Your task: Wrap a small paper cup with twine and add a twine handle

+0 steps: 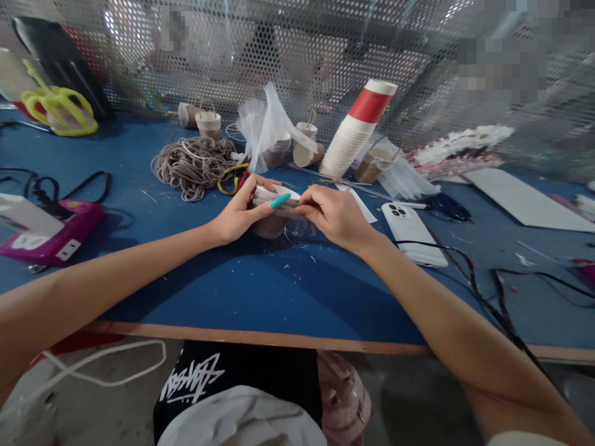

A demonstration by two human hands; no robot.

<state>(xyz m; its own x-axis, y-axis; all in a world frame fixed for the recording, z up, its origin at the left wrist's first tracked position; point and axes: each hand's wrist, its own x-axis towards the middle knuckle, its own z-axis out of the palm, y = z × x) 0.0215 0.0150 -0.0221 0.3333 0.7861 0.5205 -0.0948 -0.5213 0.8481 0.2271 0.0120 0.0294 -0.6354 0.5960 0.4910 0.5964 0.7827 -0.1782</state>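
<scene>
Holding cup (266,196) beyond "Stussy" lettering (194,379)

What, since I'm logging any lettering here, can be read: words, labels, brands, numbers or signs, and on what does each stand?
"STUSSY", probably: white, stylised letters on the black cloth.
Cup stack: tiny marks on the red band, too small to read.
Magenta box: white patches with marks, too blurred to read.
No other text is legible.

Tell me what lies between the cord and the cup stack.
Between cord and cup stack lie a yellow-handled tool, white strips and small cups, as the head view shows.
</scene>
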